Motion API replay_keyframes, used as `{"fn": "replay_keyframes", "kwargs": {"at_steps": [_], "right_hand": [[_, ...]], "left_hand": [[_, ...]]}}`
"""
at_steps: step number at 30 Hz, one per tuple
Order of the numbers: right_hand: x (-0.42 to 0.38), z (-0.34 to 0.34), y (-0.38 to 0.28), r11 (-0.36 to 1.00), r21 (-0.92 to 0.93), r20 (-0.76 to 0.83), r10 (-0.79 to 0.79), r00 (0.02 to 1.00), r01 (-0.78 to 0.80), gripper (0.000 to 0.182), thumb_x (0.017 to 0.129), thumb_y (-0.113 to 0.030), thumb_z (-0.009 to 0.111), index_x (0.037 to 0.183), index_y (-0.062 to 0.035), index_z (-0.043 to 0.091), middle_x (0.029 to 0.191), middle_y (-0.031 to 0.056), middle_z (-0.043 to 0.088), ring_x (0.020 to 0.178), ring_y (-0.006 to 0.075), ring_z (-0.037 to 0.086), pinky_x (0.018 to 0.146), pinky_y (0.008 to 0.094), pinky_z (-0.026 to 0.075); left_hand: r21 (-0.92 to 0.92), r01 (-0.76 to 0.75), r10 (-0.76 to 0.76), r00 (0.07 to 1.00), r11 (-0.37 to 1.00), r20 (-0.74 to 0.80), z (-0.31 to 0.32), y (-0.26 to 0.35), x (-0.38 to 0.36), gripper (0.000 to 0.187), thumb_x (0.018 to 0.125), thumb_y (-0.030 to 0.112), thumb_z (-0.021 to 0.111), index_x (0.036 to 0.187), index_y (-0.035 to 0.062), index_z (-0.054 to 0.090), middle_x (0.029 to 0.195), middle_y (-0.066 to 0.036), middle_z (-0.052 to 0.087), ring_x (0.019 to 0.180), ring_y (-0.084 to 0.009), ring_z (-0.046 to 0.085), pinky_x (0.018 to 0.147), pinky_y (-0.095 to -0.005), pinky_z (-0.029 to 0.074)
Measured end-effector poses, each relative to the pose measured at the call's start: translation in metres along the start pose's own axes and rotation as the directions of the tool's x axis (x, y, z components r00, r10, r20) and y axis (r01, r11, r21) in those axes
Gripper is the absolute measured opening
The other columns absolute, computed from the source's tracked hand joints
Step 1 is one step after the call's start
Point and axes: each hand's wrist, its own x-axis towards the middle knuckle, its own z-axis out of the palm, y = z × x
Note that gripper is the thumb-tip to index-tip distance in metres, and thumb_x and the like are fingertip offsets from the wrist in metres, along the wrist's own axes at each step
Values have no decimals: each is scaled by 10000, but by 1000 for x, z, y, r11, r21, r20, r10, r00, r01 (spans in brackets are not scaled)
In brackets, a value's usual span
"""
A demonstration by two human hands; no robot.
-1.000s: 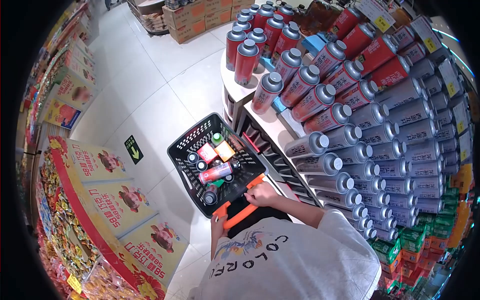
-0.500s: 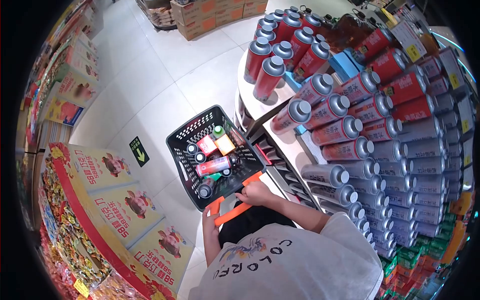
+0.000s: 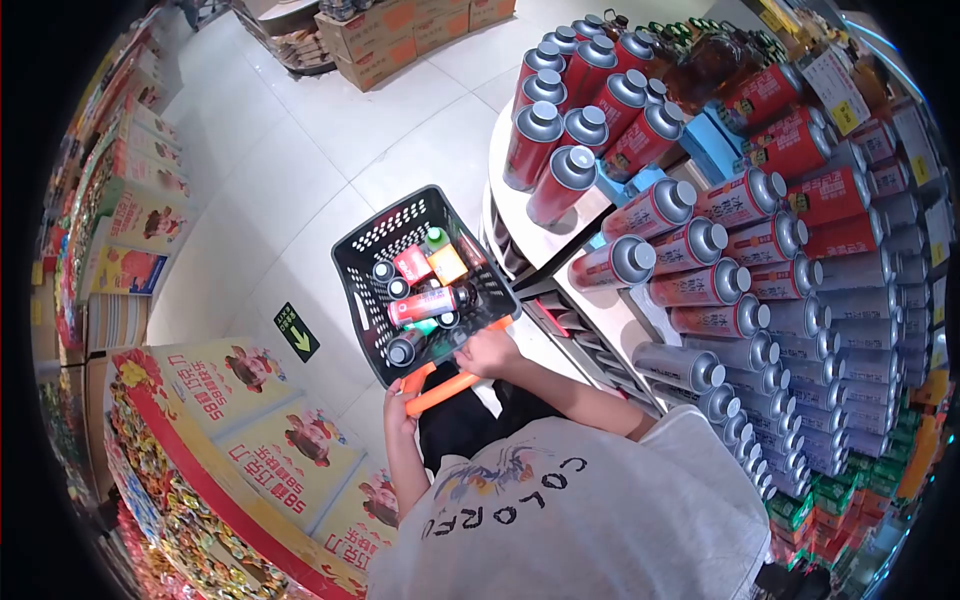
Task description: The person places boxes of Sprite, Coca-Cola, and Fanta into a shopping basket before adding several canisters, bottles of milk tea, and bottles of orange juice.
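A dark green shopping basket (image 3: pixel 352 290) with an orange handle (image 3: pixel 440 394) hangs in front of me, tilted in this view. My left hand (image 3: pixel 398 410) is closed round the left end of the handle. Further right, my right hand (image 3: pixel 487 353) is wrapped round the same handle in a fist. Inside the basket lies a red and silver can (image 3: pixel 422 306), among several dark bottles. A red pack (image 3: pixel 411 265), an orange box (image 3: pixel 447 264) and a green-capped bottle (image 3: pixel 436 236) are grouped towards its far end.
On my right, a stepped display carries many red and silver cans (image 3: pixel 700 275). Candy bins (image 3: pixel 190 490) with yellow printed boards (image 3: pixel 270 455) stand at the left. Cardboard boxes (image 3: pixel 370 40) are stacked ahead, across the tiled floor (image 3: pixel 290 150). A green exit sign (image 3: pixel 297 333) marks the floor.
The basket and both hands have come slightly up in the view, still gripping the handle. The can display has shifted right and the candy boards have shifted down and right.
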Motion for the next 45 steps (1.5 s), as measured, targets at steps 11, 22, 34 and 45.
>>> {"fn": "replay_keyframes", "kwargs": {"at_steps": [11, 22, 34, 45], "right_hand": [[110, -39, -31, 967, 100, -126, 247, 961, -236, 303, 740, -306, 511, 636, -53, 640, 672, 154, 621, 713, 328, 611, 661, 431, 474], [223, -55, -19, 992, 120, -443, 98, 891, -49, 271, 706, -264, 541, 558, -39, 576, 600, 172, 571, 592, 341, 580, 583, 437, 469], [314, -129, -21, 915, 320, -249, 331, 910, -245, 287, 757, -306, 508, 683, -69, 652, 701, 167, 617, 686, 330, 619, 642, 423, 495], [374, -167, -8, 766, 471, -160, 562, 812, -437, 326, 764, -347, 481, 761, -70, 653, 801, 124, 637, 792, 294, 613, 697, 422, 483]], "left_hand": [[311, 38, -87, 986, 950, 144, 34, 137, 98, 638, 732, -96, 480, 1294, 44, 214, 1023, -232, 558, 549, -218, 600, 320, -237, 408], [331, 64, -113, 985, 941, 131, 101, 254, 164, 618, 720, -89, 446, 1279, 52, 223, 1038, -237, 552, 609, -235, 631, 312, -214, 405], [505, 103, -211, 964, 857, 162, 171, 358, 251, 598, 752, -61, 463, 1303, 63, 266, 1076, -183, 548, 684, -223, 623, 410, -244, 475], [736, 114, -340, 926, 667, 163, 239, 422, 316, 527, 741, -74, 483, 1225, 93, 357, 1105, -135, 549, 815, -239, 630, 457, -277, 513]]}}
